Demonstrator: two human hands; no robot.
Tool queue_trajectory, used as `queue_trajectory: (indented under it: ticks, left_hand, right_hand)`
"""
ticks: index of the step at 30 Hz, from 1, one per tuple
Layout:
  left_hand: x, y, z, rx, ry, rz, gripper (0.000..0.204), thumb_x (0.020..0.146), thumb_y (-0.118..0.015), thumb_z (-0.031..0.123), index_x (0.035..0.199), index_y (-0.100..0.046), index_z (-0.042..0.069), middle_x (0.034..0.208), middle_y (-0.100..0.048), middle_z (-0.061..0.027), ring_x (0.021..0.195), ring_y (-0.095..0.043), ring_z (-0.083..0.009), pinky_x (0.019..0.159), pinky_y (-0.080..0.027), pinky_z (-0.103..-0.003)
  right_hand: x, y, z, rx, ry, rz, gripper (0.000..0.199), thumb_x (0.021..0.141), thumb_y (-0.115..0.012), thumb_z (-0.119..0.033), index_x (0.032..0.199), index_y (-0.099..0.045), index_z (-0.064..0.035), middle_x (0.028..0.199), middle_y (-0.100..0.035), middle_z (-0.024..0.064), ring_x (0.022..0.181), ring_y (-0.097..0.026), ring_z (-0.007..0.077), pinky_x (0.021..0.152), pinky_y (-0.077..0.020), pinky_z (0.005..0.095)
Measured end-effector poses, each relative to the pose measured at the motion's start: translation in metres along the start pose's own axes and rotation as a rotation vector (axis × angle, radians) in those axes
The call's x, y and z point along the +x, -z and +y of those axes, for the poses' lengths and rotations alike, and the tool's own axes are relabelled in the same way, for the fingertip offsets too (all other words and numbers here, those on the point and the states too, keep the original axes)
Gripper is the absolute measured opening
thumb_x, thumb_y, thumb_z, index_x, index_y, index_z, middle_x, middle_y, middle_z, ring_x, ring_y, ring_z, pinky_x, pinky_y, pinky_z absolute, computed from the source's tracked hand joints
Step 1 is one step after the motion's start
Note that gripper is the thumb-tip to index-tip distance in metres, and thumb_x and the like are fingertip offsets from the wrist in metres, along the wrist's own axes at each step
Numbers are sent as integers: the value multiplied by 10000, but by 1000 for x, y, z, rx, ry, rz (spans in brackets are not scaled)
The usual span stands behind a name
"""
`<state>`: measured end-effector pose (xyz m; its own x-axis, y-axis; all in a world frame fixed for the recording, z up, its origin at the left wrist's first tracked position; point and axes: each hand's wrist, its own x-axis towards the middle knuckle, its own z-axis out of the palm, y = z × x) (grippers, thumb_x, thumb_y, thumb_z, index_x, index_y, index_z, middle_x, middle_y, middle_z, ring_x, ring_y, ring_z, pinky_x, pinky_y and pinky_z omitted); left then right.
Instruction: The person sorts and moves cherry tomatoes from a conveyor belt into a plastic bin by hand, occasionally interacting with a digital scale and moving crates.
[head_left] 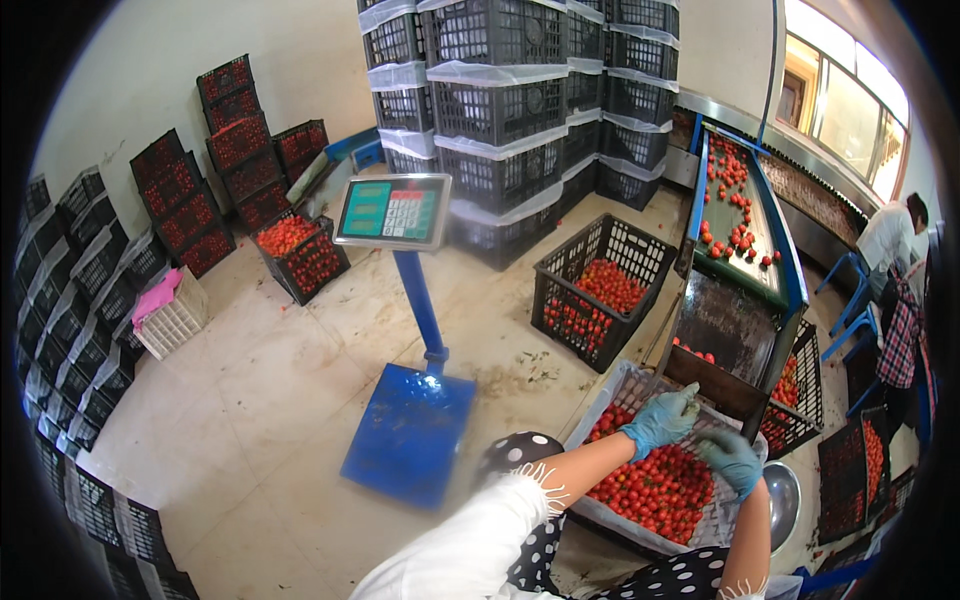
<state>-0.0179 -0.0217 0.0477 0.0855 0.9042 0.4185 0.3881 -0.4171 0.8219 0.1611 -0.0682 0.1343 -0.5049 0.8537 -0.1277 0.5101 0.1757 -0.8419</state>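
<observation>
My left hand (pixel 661 424), in a blue-green glove, is over a crate at the lower end of the chute (pixel 725 325). Its fingers are drawn together, and what they hold, if anything, is too small to make out. Motion blurs my right hand (pixel 733 461), gloved alike, above the right side of the same crate. Small red cherry tomatoes (pixel 655 495) fill much of this crate, which has a pale liner (pixel 600 525). A few more tomatoes (pixel 694 350) lie at the chute's left edge.
Tomatoes ride the conveyor (pixel 722 262) beyond the chute. A black crate (pixel 560 270) of tomatoes and a blue platform scale (pixel 410 435) stand left. Stacked lined crates (pixel 500 110) rise behind. A metal bowl (pixel 783 508) is at right; another person (pixel 888 240) bends farther off.
</observation>
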Motion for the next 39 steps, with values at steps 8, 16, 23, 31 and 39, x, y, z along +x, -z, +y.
queue_trajectory:
  ticks: [8, 16, 23, 31, 39]
  left_hand:
    - [20, 50, 39, 267, -363, 79, 503, 847, -589, 194, 1309, -478, 30, 1153, -590, -214, 1038, -567, -370, 851, -473, -413]
    - [40, 295, -17, 982, -131, 915, 896, 749, -698, 419, 1444, -251, 73, 1475, -184, -289, 1363, -206, -443, 1081, -180, -556]
    - [16, 426, -68, 1197, 418, 979, 1019, 695, -717, 517, 1480, -185, 146, 1511, -15, -284, 1385, -39, -485, 1081, -64, -619]
    - [24, 443, -79, 1405, 125, 953, 783, 688, -717, 308, 1375, -382, 139, 1442, -246, -221, 1340, -201, -450, 1077, -161, -585]
    - [23, 438, -61, 1372, 162, 884, 764, 706, -714, 272, 1362, -358, 110, 1408, -259, -209, 1358, -184, -416, 1067, -174, -590]
  right_hand:
    - [26, 37, 118, -98, 183, 722, 334, 892, -557, -61, 1219, -568, 7, 1175, -633, 118, 1065, -603, 185, 937, -451, 293]
    - [23, 48, 140, 161, 195, 727, 340, 928, -490, -4, 1263, -504, 51, 1270, -552, 127, 1157, -529, 186, 1007, -398, 297]
    - [36, 43, 149, 28, 231, 744, 342, 903, -495, 13, 1241, -523, 56, 1245, -579, 134, 1146, -545, 188, 1012, -394, 303]
    - [38, 37, 148, -27, 210, 772, 332, 897, -511, -3, 1223, -541, 53, 1217, -605, 133, 1119, -569, 188, 994, -405, 292]
    - [39, 29, 135, -247, 207, 831, 298, 874, -558, -61, 1156, -606, 24, 1115, -652, 149, 1024, -624, 218, 905, -466, 304]
